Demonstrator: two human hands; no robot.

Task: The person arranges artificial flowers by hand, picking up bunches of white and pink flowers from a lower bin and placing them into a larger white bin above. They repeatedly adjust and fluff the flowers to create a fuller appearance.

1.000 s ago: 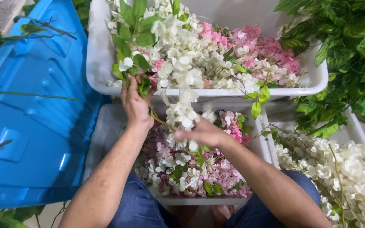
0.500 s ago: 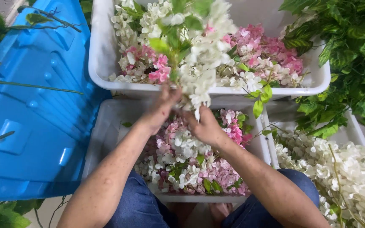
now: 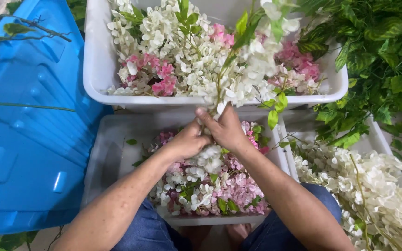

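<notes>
My left hand (image 3: 187, 141) and my right hand (image 3: 224, 128) meet over a near white tub (image 3: 112, 153) of loose pink and white petals. Both hands grip the lower end of a white flower stem (image 3: 252, 60) that rises over the far tub. My right fingers pinch the stem just above my left hand, which closes on a clump of white blossoms at the stem's base. A far white tub (image 3: 96, 74) holds white and pink flower sprays with green leaves.
A blue plastic lid (image 3: 29, 139) lies at the left. A third tub (image 3: 373, 186) at the right holds white flower strands. Green leafy foliage (image 3: 382, 60) crowds the upper right. My knees in blue jeans (image 3: 150, 232) frame the near tub.
My hands moved together from spread positions onto the same stem. The white stem rose and now stands over the far tub.
</notes>
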